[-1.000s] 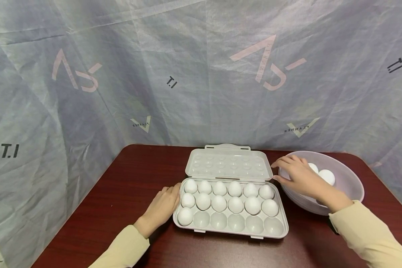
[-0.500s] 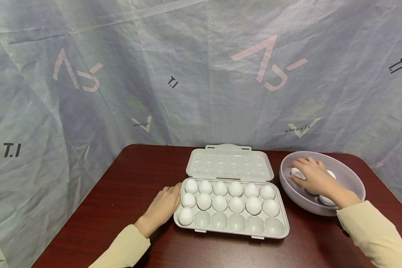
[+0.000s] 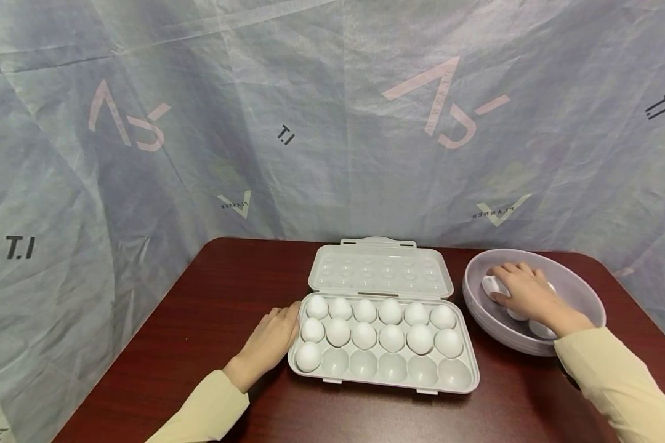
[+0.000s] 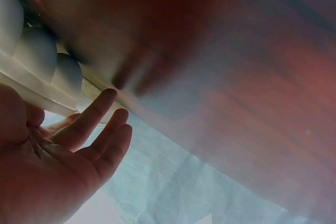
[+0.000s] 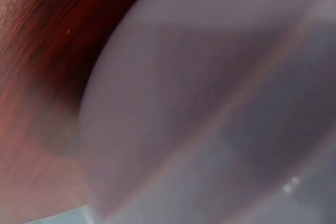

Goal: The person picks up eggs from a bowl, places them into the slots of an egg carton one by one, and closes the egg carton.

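A light grey plastic egg carton (image 3: 383, 389) lies on the table with its lid (image 3: 381, 271) folded back. White eggs (image 3: 390, 338) fill its two far rows; one more egg (image 3: 308, 357) sits at the left end of the near row. My left hand (image 3: 270, 337) rests against the carton's left side, fingers loosely extended, also in the left wrist view. Inside the lilac bowl (image 3: 579, 295), my right hand (image 3: 529, 294) has thumb and fingers around an egg (image 3: 491, 286). The right wrist view shows only the blurred bowl wall (image 5: 136, 114).
More eggs (image 3: 542, 330) lie in the bowl under and beside my right hand. The dark red table (image 3: 227, 283) extends left of the carton and in front of it. A grey printed cloth (image 3: 310, 123) hangs behind the table.
My right hand has moved from the bowl's left rim right and down into the bowl, its fingers coming around an egg. The left hand and the carton stay put.
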`<state>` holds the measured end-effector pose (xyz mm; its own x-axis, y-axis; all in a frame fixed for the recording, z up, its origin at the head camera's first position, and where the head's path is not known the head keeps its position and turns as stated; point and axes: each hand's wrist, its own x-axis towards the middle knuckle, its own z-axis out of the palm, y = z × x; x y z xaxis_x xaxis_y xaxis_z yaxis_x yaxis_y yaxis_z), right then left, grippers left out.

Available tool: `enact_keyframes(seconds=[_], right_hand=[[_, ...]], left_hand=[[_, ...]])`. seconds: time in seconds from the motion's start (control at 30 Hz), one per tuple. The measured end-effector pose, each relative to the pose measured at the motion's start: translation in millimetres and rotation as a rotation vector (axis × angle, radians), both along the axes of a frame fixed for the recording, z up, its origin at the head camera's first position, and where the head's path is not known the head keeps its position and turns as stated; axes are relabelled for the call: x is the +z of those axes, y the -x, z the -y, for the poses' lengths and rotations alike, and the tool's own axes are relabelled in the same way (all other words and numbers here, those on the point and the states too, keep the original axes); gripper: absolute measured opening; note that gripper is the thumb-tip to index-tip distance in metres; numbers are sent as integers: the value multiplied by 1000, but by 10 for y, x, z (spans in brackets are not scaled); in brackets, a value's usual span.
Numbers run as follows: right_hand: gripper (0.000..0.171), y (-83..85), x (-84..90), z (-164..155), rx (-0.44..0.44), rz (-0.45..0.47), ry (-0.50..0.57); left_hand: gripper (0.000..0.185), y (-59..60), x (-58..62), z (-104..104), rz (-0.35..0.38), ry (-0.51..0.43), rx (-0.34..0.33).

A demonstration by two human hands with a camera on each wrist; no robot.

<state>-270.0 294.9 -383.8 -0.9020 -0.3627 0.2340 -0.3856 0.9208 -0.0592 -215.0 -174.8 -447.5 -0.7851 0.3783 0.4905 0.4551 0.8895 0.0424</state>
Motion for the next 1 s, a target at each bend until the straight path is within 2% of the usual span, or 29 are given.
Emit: enact_keyframes(seconds=[0.4, 0.67, 0.9, 1.0], right_hand=[[47, 81, -94, -43, -24, 8, -19], [43, 100, -131, -34, -33, 30, -19], [37, 99, -132, -3, -24, 22, -7], [41, 102, -140, 2, -24, 20, -14]], left_hand=[[25, 0, 13, -10, 13, -5, 1], [24, 8, 12, -14, 5, -3, 0], [24, -3, 14, -12, 27, -1, 12], [24, -11, 14, -13, 41, 1, 19]])
